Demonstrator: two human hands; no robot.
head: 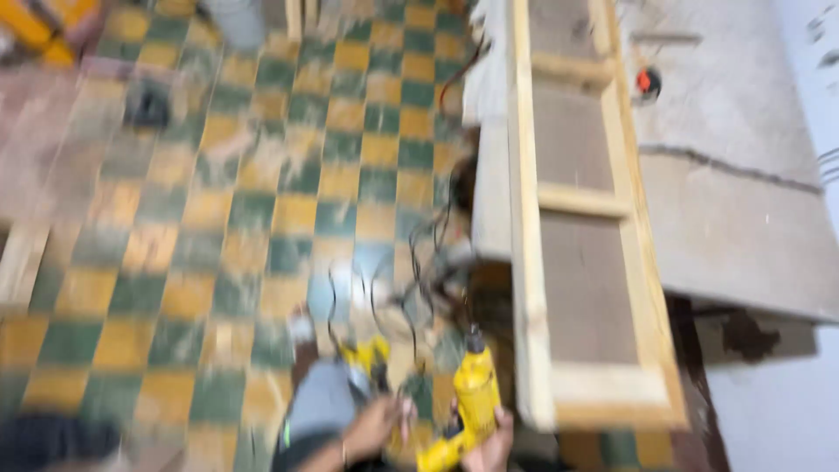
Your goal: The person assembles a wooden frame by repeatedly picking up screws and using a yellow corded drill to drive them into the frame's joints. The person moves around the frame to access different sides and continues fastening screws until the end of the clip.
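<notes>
The picture is blurred by motion. My right hand (489, 447) grips the handle of a yellow power drill (476, 389) at the bottom centre, with the chuck pointing up and away. My left hand (374, 428) hovers just left of the drill, fingers curled, and the blur hides whether it holds anything. A second yellow tool (367, 354) lies on the floor just beyond it. A long pale wooden frame (531, 262) with brown panels lies right of the drill, its near corner close to my right hand.
A tangle of dark cables (419, 280) runs across the green and yellow checkered floor (218, 218) toward the tools. The frame rests on a grey slab (734, 175) with a small orange and black object (647, 81). A dark round thing (147, 105) sits far left.
</notes>
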